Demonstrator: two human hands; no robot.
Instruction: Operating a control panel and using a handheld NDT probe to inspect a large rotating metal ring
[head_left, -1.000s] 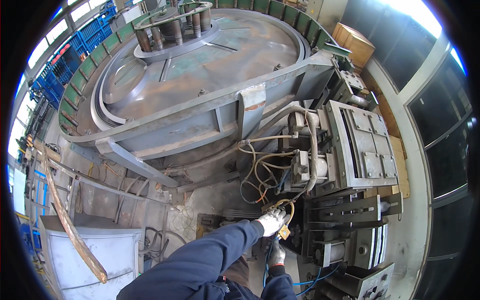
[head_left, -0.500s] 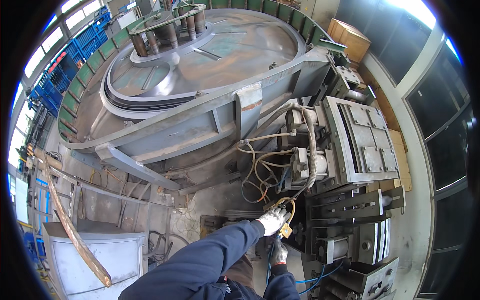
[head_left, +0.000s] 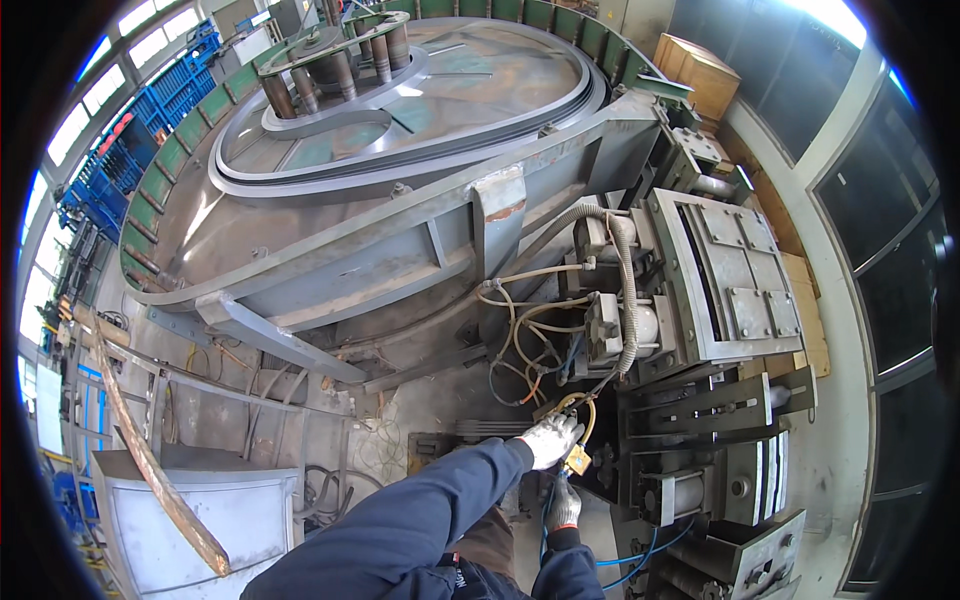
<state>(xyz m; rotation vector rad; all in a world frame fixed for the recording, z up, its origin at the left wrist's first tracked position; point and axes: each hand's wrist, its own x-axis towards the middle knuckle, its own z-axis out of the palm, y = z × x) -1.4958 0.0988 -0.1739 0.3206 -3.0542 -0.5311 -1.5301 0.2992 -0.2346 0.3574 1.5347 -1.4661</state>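
In a pale work glove, my left hand (head_left: pixel 552 441) is closed by a yellowish hose (head_left: pixel 589 418) that loops over its fingers. Just below hangs a small yellow block-shaped fitting (head_left: pixel 578 460), beside the left fingertips. Under that block, my gloved right hand (head_left: pixel 565 503) is closed around the upper end of blue hoses (head_left: pixel 546 515); its fingertips come up to the block. The exact grip of both hands is partly hidden. Further yellowish hoses (head_left: pixel 515 325) run from the cylinders (head_left: pixel 612 325) down toward the hands.
Ahead stands a large round turntable machine (head_left: pixel 490 80) with a coiled metal strip (head_left: pixel 300 188) on it. Steel plates and cylinders (head_left: pixel 690 495) crowd my right side. At left are a grey cabinet (head_left: pixel 200 525) and a wooden stick (head_left: pixel 150 460); cables (head_left: pixel 325 490) lie on the floor.
The metal strip on the turntable has shifted, its curved end now lying farther right. My hands stay at the hoses and yellow block; the view has moved slightly.
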